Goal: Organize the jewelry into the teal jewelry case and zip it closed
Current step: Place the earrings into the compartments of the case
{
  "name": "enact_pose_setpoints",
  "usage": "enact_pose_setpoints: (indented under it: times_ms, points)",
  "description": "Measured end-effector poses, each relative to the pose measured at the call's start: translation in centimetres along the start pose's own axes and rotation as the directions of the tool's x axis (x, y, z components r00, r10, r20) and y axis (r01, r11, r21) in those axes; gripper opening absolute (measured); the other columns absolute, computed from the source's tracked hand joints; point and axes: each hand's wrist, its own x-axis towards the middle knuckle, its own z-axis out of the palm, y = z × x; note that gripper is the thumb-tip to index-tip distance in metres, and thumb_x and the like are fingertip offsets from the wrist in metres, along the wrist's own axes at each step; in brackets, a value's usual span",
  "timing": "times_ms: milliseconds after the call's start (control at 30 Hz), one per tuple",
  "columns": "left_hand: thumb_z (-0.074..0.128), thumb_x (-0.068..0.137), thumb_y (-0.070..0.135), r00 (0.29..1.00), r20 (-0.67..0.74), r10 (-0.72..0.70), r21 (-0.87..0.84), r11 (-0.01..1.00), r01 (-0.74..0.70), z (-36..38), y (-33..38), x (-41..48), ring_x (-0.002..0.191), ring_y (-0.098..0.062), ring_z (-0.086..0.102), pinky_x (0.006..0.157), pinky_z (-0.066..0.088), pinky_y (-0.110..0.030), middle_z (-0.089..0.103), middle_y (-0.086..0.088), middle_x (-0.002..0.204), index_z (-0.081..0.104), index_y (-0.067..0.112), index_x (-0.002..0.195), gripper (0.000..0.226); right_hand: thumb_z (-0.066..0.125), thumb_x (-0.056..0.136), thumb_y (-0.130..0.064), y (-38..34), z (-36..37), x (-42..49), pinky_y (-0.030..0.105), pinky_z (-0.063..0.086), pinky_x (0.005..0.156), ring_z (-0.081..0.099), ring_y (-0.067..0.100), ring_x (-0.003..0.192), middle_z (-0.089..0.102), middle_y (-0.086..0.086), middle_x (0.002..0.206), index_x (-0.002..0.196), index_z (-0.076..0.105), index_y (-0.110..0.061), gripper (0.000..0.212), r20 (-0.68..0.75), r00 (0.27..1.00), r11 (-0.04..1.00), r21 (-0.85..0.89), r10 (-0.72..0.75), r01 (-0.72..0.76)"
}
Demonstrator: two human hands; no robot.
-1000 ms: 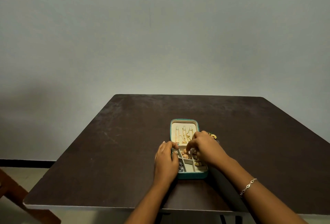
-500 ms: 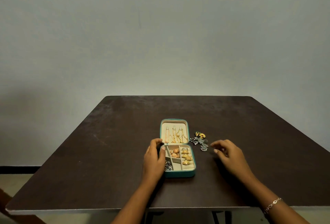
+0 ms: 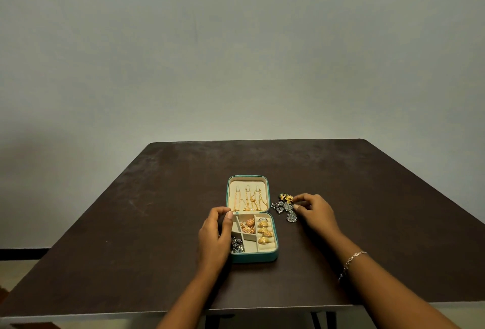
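Note:
The teal jewelry case (image 3: 254, 257) lies open on the dark table, its lid flat behind the tray. Gold chains (image 3: 248, 198) hang in the lid. Gold earrings (image 3: 248, 225) and gold rings (image 3: 264, 231) fill the upper compartments, and dark silver pieces (image 3: 237, 246) sit in the lower left one. My left hand (image 3: 214, 236) curls round the case's left edge. A small heap of silver and yellow jewelry (image 3: 284, 208) lies to the right of the case. My right hand (image 3: 313, 212) reaches into the heap, fingertips touching it.
The dark brown table (image 3: 131, 223) runs to a plain grey wall. Its front edge is close to me, and its right edge slopes away past my right forearm, which wears a silver bracelet (image 3: 351, 261).
My right hand left the case's tray and moved right to the loose heap on the table. My left hand stayed on the case's left edge.

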Motion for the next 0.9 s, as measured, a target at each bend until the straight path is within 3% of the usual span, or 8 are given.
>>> enact_pose_setpoints:
  times_ms: [133,267,333,433,500,567,700,900]
  points:
    - [0.047,0.093,0.023,1.0,0.002,0.006,0.0,1.0,-0.006,0.0,0.1,-0.1,0.078,-0.009,0.063,0.059,0.049,-0.022,0.064,0.005,0.088,0.054,0.027,0.089,0.01,0.064,0.082,-0.021,0.1,0.3,0.1,0.033,0.044,0.08,0.056,0.02,0.094,0.058,0.0,0.089,0.08,0.067,-0.022,0.004,-0.026,1.0,0.999,-0.034,-0.004,0.003]
    - [0.047,0.093,0.023,1.0,-0.004,0.003,0.006,1.0,-0.003,0.0,0.1,-0.1,0.078,-0.008,0.062,0.057,0.047,-0.019,0.063,0.006,0.088,0.056,0.022,0.092,0.009,0.064,0.083,-0.015,0.6,-0.5,-0.3,0.034,0.047,0.076,0.062,0.019,0.085,0.069,0.001,0.083,0.077,0.067,-0.018,0.008,-0.011,1.0,0.976,0.215,0.026,-0.023]
    - [0.048,0.093,0.021,1.0,-0.018,0.007,0.005,1.0,-0.007,0.1,0.1,-0.1,0.076,-0.007,0.062,0.054,0.047,-0.015,0.064,0.004,0.088,0.057,0.02,0.092,0.009,0.063,0.082,-0.009,0.7,-1.0,-0.6,0.034,0.05,0.074,0.063,0.021,0.081,0.068,0.004,0.08,0.075,0.067,-0.015,0.011,0.019,0.998,0.918,0.393,0.052,-0.055]
    - [0.049,0.093,0.021,0.999,-0.036,0.022,0.01,1.0,-0.022,0.0,0.2,-0.1,0.079,-0.009,0.062,0.054,0.046,-0.014,0.065,0.002,0.09,0.058,0.018,0.093,0.009,0.057,0.083,0.004,0.7,-2.3,-1.3,0.013,0.047,0.059,0.057,0.015,0.075,0.064,0.005,0.082,0.075,0.063,-0.006,0.014,0.067,0.995,0.77,0.63,0.077,-0.102]
    - [0.05,0.092,0.027,0.993,-0.077,0.095,0.074,0.993,-0.089,0.1,0.2,0.0,0.087,-0.012,0.061,0.061,0.043,-0.015,0.064,0.001,0.095,0.059,0.017,0.093,0.014,0.055,0.082,0.007,1.0,-3.0,-1.8,0.016,0.044,0.064,0.055,0.013,0.077,0.065,0.008,0.091,0.074,0.061,-0.002,0.014,0.087,0.992,0.69,0.713,0.089,-0.124]
    - [0.046,0.087,0.035,0.968,-0.099,0.231,0.145,0.966,-0.215,0.6,1.2,-0.4,0.092,-0.01,0.057,0.069,0.038,-0.01,0.06,0.006,0.097,0.061,0.015,0.093,0.025,0.054,0.082,0.007,1.6,-3.6,-2.3,0.022,0.043,0.07,0.056,0.015,0.079,0.066,0.009,0.09,0.075,0.062,-0.002,0.014,0.1,0.99,0.632,0.762,0.102,-0.142]
    - [0.043,0.084,0.03,0.909,-0.025,0.417,0.067,0.907,-0.415,3.6,4.9,-1.9,0.091,0.001,0.052,0.08,0.036,-0.004,0.059,0.011,0.093,0.061,0.014,0.092,0.026,0.054,0.083,0.005,2.2,-4.5,-3.4,0.018,0.049,0.061,0.058,0.014,0.07,0.071,0.0,0.071,0.076,0.064,-0.003,0.014,0.128,0.985,0.559,0.812,0.116,-0.171]
    - [0.051,0.087,0.009,0.944,0.141,0.3,-0.147,0.949,-0.279,9.3,7.4,-4.3,0.094,0.002,0.055,0.081,0.042,-0.008,0.062,0.006,0.097,0.056,0.024,0.097,0.019,0.056,0.083,0.0,1.5,-5.8,-3.9,0.023,0.046,0.067,0.061,0.013,0.074,0.071,0.003,0.077,0.079,0.064,-0.005,0.01,0.189,0.979,0.6,0.777,0.071,-0.193]
